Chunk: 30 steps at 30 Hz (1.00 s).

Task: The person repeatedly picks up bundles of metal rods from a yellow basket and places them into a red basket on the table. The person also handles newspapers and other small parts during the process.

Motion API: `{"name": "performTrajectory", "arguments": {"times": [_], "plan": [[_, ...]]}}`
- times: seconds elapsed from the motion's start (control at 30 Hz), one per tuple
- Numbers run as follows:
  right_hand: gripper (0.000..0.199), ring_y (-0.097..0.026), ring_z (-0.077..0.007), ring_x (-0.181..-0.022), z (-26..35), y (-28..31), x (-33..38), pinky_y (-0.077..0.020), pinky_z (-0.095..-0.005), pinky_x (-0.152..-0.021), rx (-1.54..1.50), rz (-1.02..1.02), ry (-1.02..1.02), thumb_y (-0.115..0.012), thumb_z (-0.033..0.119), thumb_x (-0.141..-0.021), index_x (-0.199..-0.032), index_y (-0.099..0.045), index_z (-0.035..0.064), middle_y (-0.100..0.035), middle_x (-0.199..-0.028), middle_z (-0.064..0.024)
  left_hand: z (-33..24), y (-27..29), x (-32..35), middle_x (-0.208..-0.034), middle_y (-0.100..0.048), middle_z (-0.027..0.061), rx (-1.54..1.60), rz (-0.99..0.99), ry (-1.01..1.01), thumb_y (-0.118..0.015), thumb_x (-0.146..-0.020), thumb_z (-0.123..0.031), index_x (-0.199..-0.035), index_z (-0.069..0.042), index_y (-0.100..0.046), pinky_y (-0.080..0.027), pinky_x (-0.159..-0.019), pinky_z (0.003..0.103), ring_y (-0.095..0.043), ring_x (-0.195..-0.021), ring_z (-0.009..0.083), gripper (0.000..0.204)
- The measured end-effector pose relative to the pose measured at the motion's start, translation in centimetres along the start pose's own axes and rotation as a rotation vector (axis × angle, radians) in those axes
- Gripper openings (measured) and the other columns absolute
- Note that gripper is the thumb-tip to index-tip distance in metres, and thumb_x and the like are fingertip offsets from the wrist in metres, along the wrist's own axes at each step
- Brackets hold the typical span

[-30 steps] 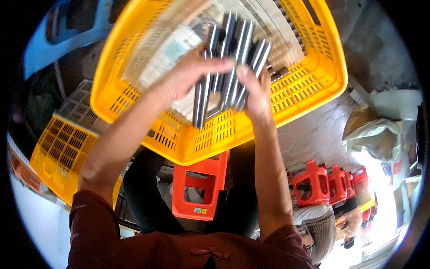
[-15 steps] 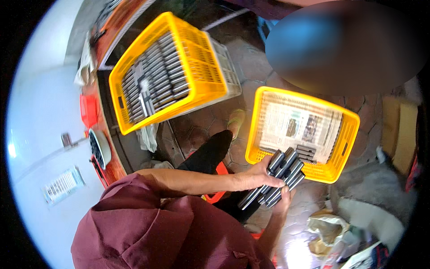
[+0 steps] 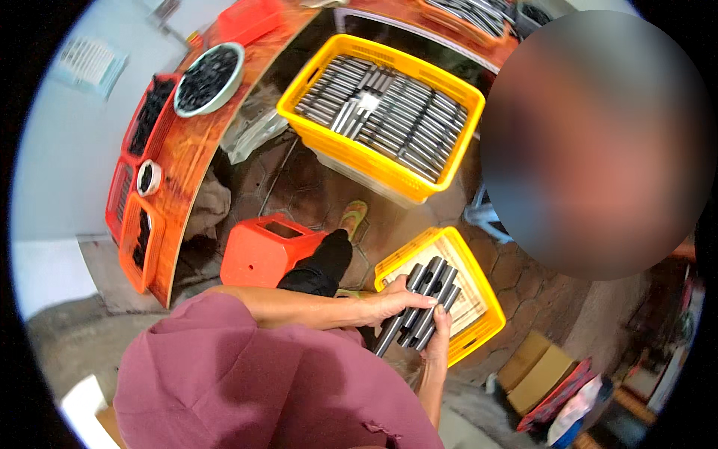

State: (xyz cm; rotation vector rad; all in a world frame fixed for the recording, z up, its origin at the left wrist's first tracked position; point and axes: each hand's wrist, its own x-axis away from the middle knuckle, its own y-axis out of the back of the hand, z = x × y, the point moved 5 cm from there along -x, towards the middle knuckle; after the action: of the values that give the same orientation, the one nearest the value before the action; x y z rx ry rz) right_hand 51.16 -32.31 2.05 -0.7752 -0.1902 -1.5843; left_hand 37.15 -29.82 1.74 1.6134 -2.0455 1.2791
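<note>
Well beyond the person's grip, a large yellow crate (image 3: 381, 112) is sitting on the floor, lying full of grey metal rods in rows. Off to the grip's left, a long orange counter (image 3: 196, 142) is carrying a round bowl of dark pieces (image 3: 209, 69). Just behind the grip, a smaller yellow crate (image 3: 449, 295) is lying nearly empty, lined with pale paper. An orange stool (image 3: 263, 251) is standing near the left forearm. The left hand (image 3: 393, 305) and right hand (image 3: 440, 329) are clenching a bundle of grey rods (image 3: 420, 303) from either side, holding it over the smaller crate's near edge.
</note>
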Motion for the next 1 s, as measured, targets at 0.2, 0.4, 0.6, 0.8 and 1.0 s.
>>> {"name": "performTrajectory", "arguments": {"times": [0.2, 0.4, 0.6, 0.8, 1.0], "plan": [[0.052, -0.066, -0.0158, -0.074, 3.1, -11.7, -4.4, -0.0569, -0.0301, -0.065, 0.195, 0.162, -0.019, -0.063, 0.045, -0.087, -0.115, -0.058, 0.0011, -0.066, -0.091, -0.0074, -9.8, 6.6, 5.1, -0.115, -0.06, 0.0113, 0.209, -0.119, -0.02, -0.079, -0.079, -0.033, -0.125, -0.003, -0.047, -0.052, -0.085, 0.035, -0.061, -0.1, 0.018, 0.063], [0.064, -0.06, -0.0162, -0.096, 4.9, -32.6, -14.3, -0.0516, -0.0311, -0.083, 0.383, 0.512, -0.075, -0.065, 0.039, -0.084, -0.132, -0.047, 0.0007, -0.061, -0.112, -0.0082, -23.6, 21.1, 7.5, -0.109, -0.062, 0.0077, 0.389, -0.208, -0.274, -0.079, -0.08, -0.028, -0.125, -0.004, -0.048, -0.05, -0.09, 0.033, -0.061, -0.1, 0.0162, 0.06], [0.079, -0.054, -0.0206, -0.113, 7.1, -55.8, -26.5, -0.0421, -0.0338, -0.1, 0.493, 0.636, -0.15, -0.069, 0.041, -0.08, -0.14, -0.041, -0.0006, -0.057, -0.125, -0.0123, -40.6, 37.8, 7.1, -0.119, -0.06, 0.0074, 0.477, -0.344, -0.466, -0.079, -0.08, -0.026, -0.133, -0.006, -0.045, -0.045, -0.098, 0.036, -0.057, -0.111, 0.0174, 0.066], [0.076, -0.059, -0.0222, -0.11, 10.1, -80.4, -41.3, -0.0445, -0.0356, -0.1, 0.599, 0.874, 0.072, -0.072, 0.04, -0.079, -0.135, -0.046, -0.0027, -0.062, -0.119, -0.0157, -59.0, 55.8, 4.2, -0.096, -0.069, 0.005, 0.415, -0.401, -0.613, -0.074, -0.083, -0.029, -0.114, -0.005, -0.063, -0.055, -0.08, 0.032, -0.067, -0.084, 0.016, 0.04], [0.064, -0.066, -0.0172, -0.075, 8.5, -99.8, -54.4, -0.0568, -0.0305, -0.064, 0.491, 1.039, 0.073, -0.069, 0.043, -0.085, -0.119, -0.053, -0.0077, -0.065, -0.094, -0.0115, -71.8, 72.5, -0.2, -0.089, -0.07, 0.0048, 0.37, -0.417, -0.791, -0.076, -0.082, -0.04, -0.105, -0.005, -0.065, -0.058, -0.069, 0.03, -0.068, -0.075, 0.015, 0.043]]}}
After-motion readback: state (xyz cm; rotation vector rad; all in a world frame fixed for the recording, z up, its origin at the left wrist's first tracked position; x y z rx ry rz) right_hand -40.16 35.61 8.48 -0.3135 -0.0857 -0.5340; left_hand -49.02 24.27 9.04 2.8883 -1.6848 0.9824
